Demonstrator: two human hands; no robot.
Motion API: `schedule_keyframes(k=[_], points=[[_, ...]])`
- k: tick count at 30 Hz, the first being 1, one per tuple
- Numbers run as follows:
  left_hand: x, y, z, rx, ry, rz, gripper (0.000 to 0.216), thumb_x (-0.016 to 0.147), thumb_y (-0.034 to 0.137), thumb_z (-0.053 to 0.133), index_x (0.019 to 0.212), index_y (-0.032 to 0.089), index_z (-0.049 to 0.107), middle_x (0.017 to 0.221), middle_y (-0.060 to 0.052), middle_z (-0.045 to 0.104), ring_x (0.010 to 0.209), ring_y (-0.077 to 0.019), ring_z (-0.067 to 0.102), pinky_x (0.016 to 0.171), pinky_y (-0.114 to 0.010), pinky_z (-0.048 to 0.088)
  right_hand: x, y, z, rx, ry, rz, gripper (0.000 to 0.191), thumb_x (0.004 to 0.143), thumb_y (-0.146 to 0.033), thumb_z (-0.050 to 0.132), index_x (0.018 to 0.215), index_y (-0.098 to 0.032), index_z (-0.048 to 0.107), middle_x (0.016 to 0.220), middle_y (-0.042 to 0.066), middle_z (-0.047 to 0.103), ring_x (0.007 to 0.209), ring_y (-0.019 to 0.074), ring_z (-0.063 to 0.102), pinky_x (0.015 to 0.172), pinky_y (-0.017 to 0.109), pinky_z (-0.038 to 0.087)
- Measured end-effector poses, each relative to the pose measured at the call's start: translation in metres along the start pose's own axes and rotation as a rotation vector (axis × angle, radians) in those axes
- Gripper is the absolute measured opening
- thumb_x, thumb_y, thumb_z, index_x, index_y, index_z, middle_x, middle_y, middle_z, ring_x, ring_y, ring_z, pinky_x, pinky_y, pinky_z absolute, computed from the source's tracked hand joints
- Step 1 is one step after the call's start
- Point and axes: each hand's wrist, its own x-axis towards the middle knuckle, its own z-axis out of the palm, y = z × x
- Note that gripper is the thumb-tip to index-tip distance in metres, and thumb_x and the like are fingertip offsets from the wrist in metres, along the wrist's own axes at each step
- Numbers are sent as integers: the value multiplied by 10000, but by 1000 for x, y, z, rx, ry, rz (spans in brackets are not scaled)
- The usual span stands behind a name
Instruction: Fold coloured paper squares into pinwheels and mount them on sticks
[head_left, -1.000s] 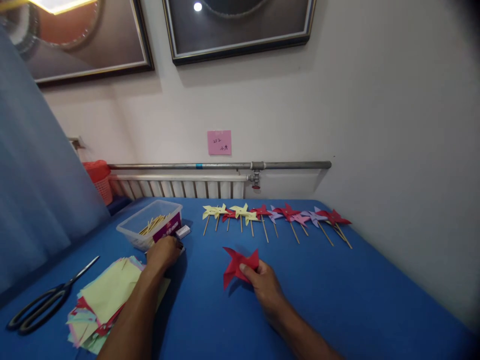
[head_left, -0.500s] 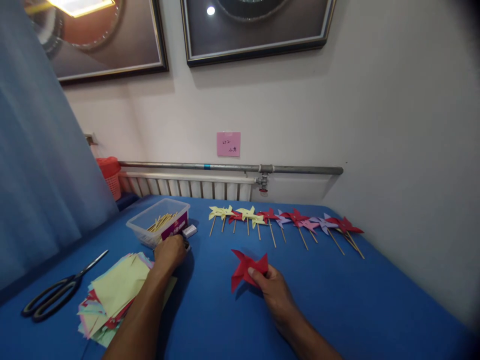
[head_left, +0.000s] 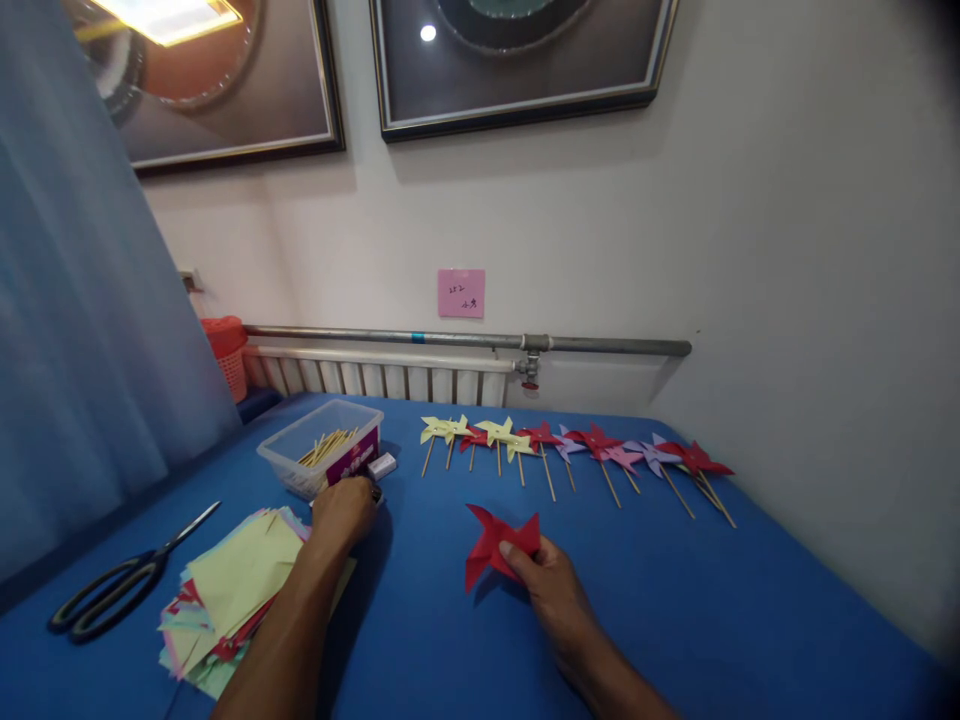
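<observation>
A red paper pinwheel (head_left: 491, 548) without a stick is pinched by my right hand (head_left: 559, 590), thumb on its front, just above the blue cloth. Beside the front of the clear plastic box (head_left: 281, 462), my left hand (head_left: 345, 510) is curled downward over a small dark object (head_left: 376, 492). Its fingertips are hidden, so what they grip cannot be made out. Thin wooden sticks (head_left: 328, 446) lie in the box. A small white box (head_left: 382, 466) sits just past the left hand. Under my left forearm, a stack of coloured cut paper squares (head_left: 240, 570) is partly covered.
Black-handled scissors (head_left: 124, 585) lie at the left by a blue curtain (head_left: 90, 300). Several finished pinwheels on sticks (head_left: 592, 440) form a row along the far side of the blue-covered table (head_left: 637, 620). Behind it are a pipe (head_left: 615, 345), a radiator (head_left: 375, 370) and a red basket (head_left: 229, 355).
The view has shifted slightly, so everything sits a little lower and further right. Both hands keep nearly the same places, and the red pinwheel stays in my right hand.
</observation>
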Motion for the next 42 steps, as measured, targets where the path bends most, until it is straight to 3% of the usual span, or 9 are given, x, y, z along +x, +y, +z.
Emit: schedule_keyframes(k=[11,22,29,32,37,42], points=[[2,-4,6,6,-7,40,298,866,174,476,984,183,750,1100,-188,759,1041,-352,717,802,-399,533,2,1,0,3,24,20,327,641,-450,824,796,-172,751,732,26,734,673,200,623,682,332,470],[0,-1,8,-23,97,8,321,905,162,430,1080,202,696,1097,-182,749,1039,-355,704,772,-392,500,1,0,1,-8,36,0,303,645,-440,810,785,-177,755,723,29,738,660,203,623,659,336,484],[-2,2,0,-48,160,38,299,943,172,424,1138,153,648,1072,-185,733,989,-326,701,795,-378,476,-1,-1,1,-18,30,6,308,670,-444,794,823,-179,759,765,32,744,696,207,632,696,342,484],[-7,18,5,-92,153,141,288,936,157,456,1147,163,651,1114,-151,724,1028,-273,680,832,-327,462,-1,0,0,-16,31,20,342,653,-457,807,835,-171,760,769,34,745,701,210,635,696,336,482],[-21,61,28,-70,23,521,290,944,138,416,1039,186,686,1038,-118,715,933,-221,683,796,-294,459,-2,-2,0,-6,16,15,354,657,-471,827,833,-171,755,787,37,759,722,213,653,700,323,497],[-24,59,28,-86,-19,540,223,871,161,513,1005,198,689,1062,-113,716,966,-241,677,787,-304,458,-3,-3,0,4,0,8,353,671,-486,821,820,-173,750,774,36,760,713,211,662,701,325,504]])
